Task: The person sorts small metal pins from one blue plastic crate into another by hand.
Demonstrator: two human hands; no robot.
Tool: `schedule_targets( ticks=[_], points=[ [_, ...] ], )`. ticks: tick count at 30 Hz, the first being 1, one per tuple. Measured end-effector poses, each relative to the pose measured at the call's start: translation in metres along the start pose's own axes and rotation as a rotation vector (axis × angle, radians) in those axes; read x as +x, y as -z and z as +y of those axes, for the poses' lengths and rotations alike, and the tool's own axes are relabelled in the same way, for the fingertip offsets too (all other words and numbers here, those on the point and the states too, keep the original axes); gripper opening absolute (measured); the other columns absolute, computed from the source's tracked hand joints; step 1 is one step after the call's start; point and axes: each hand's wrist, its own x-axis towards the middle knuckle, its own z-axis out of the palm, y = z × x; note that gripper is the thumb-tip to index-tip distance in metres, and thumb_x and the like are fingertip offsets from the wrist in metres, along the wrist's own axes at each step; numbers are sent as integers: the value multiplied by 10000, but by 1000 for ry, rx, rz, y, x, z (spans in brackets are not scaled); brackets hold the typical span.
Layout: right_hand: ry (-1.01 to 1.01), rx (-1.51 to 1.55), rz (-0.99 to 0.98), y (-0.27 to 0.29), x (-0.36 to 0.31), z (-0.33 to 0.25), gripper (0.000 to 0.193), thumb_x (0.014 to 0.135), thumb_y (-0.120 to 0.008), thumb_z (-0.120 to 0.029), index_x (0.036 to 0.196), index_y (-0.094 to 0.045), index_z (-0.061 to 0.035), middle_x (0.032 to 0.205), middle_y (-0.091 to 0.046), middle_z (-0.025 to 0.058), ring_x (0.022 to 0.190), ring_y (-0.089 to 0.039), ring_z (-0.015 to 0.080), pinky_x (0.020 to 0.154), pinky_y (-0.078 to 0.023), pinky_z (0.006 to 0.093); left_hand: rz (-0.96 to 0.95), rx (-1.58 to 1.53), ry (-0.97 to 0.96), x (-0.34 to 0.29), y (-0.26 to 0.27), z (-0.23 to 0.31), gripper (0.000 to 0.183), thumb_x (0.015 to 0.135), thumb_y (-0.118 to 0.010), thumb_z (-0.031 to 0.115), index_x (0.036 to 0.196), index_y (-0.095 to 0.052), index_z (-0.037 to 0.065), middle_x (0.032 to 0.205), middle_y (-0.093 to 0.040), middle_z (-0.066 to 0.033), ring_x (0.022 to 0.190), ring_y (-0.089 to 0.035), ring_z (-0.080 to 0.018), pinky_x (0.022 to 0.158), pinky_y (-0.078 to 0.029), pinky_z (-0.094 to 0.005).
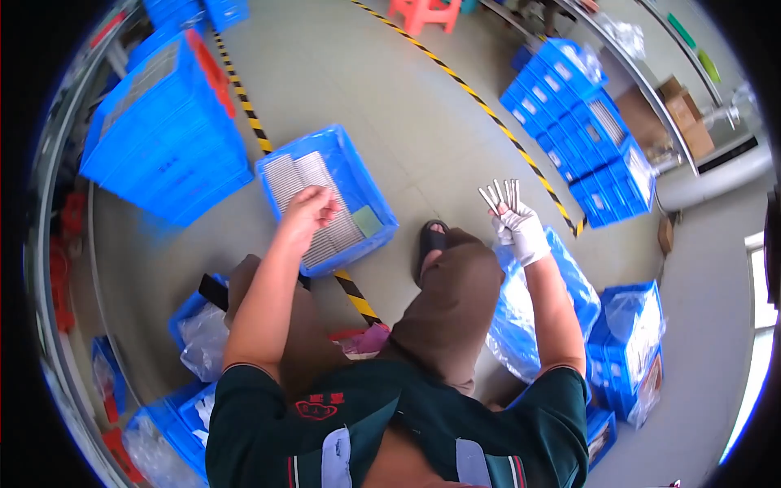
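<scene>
Fingers (504, 215) of a white-gloved right hand (521, 233) close around a small bunch of slim metal rods (510, 196), their free ends fanned out and pointing away from the wearer, held up well to the right of an open blue crate (371, 193). Packed inside that crate, more slender rods (322, 171) lie side by side in neat rows, with a pale green pad (367, 221) toward the right side and a plastic liner showing around the edge. Over the rows is the bare left hand (311, 210), its fingers curled and bunched together; from this overhead angle, it cannot be told whether they pinch a rod or touch those below. Black-and-yellow tape (358, 298) crosses the gray floor (455, 134) and runs beneath the crate, while a foot in a dark sandal (434, 241) rests just beside it. Brown trousers (449, 307) and a dark green shirt (350, 390) fill the foreground, near a blue plastic-wrapped bin (514, 321) below the right forearm. Farther out, tall stacks of blue crates stand on both sides, one at left (167, 146) and another at right (573, 122), with a red stool (423, 14) at the far edge.
</scene>
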Motion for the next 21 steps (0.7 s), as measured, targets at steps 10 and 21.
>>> schedule_targets(
  ticks=[10,21],
  points=[
    [249,-323,-332,-209,36,-12,128,833,-546,-141,767,-568,-33,580,-471,-36,526,-394,44,483,-328,192,9,-331,-152,-19,19,16,138,835,-549,213,854,-572,78,742,-577,-19,655,-528,-91,598,-422,-217],
    [283,-415,-395,-222,41,9,109,821,-553,-126,799,-559,-20,576,-463,-5,535,-383,67,488,-350,228,-71,-459,-96,-21,21,13,135,839,-538,180,863,-562,50,751,-567,-33,664,-515,-112,630,-428,-251]
  ],
)
